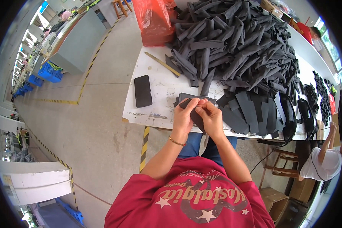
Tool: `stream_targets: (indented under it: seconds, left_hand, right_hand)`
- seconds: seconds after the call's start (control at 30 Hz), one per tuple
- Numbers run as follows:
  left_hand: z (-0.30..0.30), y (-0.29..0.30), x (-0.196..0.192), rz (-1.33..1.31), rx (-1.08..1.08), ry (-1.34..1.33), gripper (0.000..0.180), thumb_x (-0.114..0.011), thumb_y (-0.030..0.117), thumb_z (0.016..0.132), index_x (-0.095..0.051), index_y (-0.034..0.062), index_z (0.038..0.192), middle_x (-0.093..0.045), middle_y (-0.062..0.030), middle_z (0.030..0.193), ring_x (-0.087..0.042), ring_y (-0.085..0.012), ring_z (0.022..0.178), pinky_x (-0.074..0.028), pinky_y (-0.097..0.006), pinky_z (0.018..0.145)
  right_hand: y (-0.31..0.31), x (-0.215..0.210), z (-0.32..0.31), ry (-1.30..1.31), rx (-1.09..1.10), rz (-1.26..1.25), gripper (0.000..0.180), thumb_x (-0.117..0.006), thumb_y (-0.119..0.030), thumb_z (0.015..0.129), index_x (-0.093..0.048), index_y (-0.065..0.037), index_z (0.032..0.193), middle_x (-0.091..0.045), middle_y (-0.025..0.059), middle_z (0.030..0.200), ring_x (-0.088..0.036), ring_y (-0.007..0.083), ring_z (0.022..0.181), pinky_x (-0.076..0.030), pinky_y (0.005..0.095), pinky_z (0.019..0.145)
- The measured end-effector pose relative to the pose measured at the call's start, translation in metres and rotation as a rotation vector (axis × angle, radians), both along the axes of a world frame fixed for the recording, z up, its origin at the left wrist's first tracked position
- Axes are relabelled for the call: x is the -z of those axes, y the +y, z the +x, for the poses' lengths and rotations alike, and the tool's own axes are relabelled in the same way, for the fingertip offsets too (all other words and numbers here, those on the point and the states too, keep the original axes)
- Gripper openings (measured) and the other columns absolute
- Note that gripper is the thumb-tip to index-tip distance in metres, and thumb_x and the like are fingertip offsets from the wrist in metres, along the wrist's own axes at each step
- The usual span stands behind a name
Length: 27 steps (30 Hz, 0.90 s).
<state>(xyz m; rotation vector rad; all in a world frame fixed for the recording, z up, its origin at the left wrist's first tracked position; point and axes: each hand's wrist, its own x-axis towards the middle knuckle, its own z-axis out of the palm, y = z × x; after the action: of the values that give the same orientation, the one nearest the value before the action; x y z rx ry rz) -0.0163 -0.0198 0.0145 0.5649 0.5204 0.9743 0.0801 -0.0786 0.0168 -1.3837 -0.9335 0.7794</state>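
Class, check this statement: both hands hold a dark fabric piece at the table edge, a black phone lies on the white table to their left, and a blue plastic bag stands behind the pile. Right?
Not quite: the head view shows the plastic bag is red-orange, not blue. The rest holds.

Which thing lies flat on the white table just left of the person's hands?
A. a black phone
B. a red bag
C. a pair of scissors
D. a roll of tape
A: a black phone lies flat on the white table, left of the left hand and right hand, which hold a dark fabric piece.
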Motion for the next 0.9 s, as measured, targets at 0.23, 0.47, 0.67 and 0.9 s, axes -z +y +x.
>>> stream_targets:
  seconds: [0.23,0.47,0.67,0.9]
  left_hand:
    - [-0.01,0.023,0.004,-0.131,-0.149,-0.124,0.018,-0.065,0.019,0.092,-0.06,0.0007,0.093,-0.067,-0.0134,0.091,-0.066,-0.0259,0.089,-0.051,-0.039,0.091]
    - [-0.011,0.033,0.014,-0.108,-0.308,-0.144,0.02,-0.066,0.02,0.091,-0.058,0.0018,0.092,-0.065,-0.0118,0.09,-0.064,-0.025,0.09,-0.05,-0.04,0.095]
    - [-0.009,0.04,0.017,0.024,-0.273,0.066,0.019,-0.069,0.017,0.09,-0.065,-0.0016,0.091,-0.067,-0.0095,0.089,-0.062,-0.0217,0.079,-0.049,-0.031,0.081]
    - [-0.008,0.072,0.045,0.834,-0.406,1.095,0.016,-0.077,0.018,0.075,-0.072,0.0065,0.085,-0.063,-0.0081,0.082,-0.055,-0.0238,0.084,-0.044,-0.035,0.077]
  right_hand:
    - [-0.016,-0.004,0.016,0.002,-0.038,-0.138,0.022,-0.066,-0.012,0.09,-0.066,0.004,0.105,-0.068,0.0066,0.087,-0.062,0.0102,0.078,-0.05,0.0245,0.07]
    - [-0.028,0.011,0.01,0.04,0.005,-0.222,0.017,-0.066,-0.01,0.09,-0.067,0.006,0.095,-0.066,0.0039,0.076,-0.061,0.0085,0.07,-0.052,0.0244,0.065]
    - [-0.015,0.008,0.032,0.124,0.069,-0.176,0.014,-0.069,-0.008,0.087,-0.068,0.004,0.094,-0.064,0.0017,0.075,-0.058,0.0078,0.067,-0.05,0.0233,0.057]
    - [0.017,0.032,0.061,-0.425,0.174,-0.353,0.027,-0.075,-0.02,0.079,-0.065,0.0,0.095,-0.062,0.0074,0.075,-0.061,0.0205,0.067,-0.048,0.0321,0.058]
